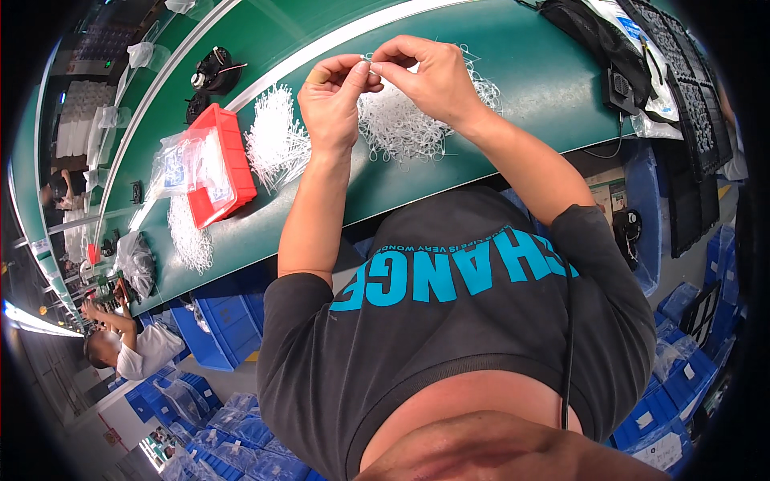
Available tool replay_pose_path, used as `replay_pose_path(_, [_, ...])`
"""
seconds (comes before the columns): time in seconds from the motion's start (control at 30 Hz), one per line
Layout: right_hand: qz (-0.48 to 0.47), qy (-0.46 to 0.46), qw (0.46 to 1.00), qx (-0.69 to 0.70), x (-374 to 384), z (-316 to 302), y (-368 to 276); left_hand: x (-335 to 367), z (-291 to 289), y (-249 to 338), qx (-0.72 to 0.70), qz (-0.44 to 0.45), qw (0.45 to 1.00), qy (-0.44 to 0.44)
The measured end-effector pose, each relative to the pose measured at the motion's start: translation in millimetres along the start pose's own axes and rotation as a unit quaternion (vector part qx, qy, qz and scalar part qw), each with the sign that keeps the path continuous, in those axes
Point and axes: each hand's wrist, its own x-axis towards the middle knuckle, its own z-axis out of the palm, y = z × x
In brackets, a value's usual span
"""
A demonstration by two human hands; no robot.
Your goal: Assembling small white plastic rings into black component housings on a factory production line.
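Note:
My left hand (330, 100) and my right hand (437, 80) meet over the far part of the green bench. Thumb and forefinger of each are pinched together on a thin white plastic tie (367, 58), mostly covered by the fingertips. Below and behind the hands lies a loose heap of white plastic loops (401, 128). To the left of my left forearm is a pile of straighter white ties (275, 132), apart from the loops.
A red bin (230, 152) with clear plastic bags (180, 164) stands left, beside another white pile (190, 232). Black devices (215, 70) sit farther back. A black bag (581, 36) and black trays (698, 104) are at right. Blue crates (220, 325) flank me; another person (132, 345) works far left.

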Motion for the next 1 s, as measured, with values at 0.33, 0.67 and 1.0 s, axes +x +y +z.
replay_pose_path(0.33, [0.005, 0.016, 1.0, 0.013, 0.7, 0.8, 8.3, -7.0, 7.7, -1.8, 0.051, 0.004, 0.999, -0.015])
replay_pose_path(0.67, [0.008, 0.002, 1.0, -0.006, -0.4, -10.0, 22.3, -13.4, 16.2, -6.1, 0.083, -0.021, 0.996, -0.006])
replay_pose_path(1.0, [0.014, -0.043, 0.987, -0.157, 6.6, -21.5, 38.8, 53.4, -103.5, 6.8, 0.716, -0.01, 0.697, 0.044])
